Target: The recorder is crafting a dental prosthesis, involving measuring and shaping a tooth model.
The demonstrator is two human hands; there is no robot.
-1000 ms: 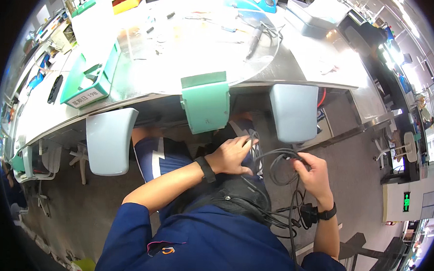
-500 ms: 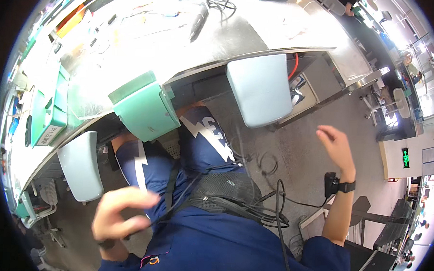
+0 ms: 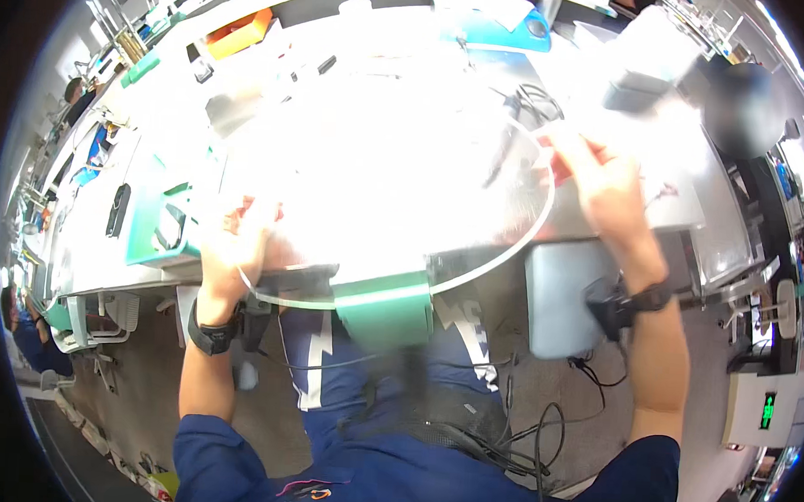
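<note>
Above the tabletop's front edge [image 3: 280, 276], the left hand [image 3: 239, 235] and right hand [image 3: 602, 183] stand well apart at opposite sides of a pale hoop [image 3: 512, 253], a spread that would suit steadying something wide. Blur and glare hide whether either hand grips it; the right fingers look bent at the hoop. Its near curve overhangs the front edge, crossing a green panel [image 3: 385, 320]. A green tray [image 3: 140, 240] sits just beside the left hand, limiting sideways room; beyond the right hand, bare tabletop gives more.
</note>
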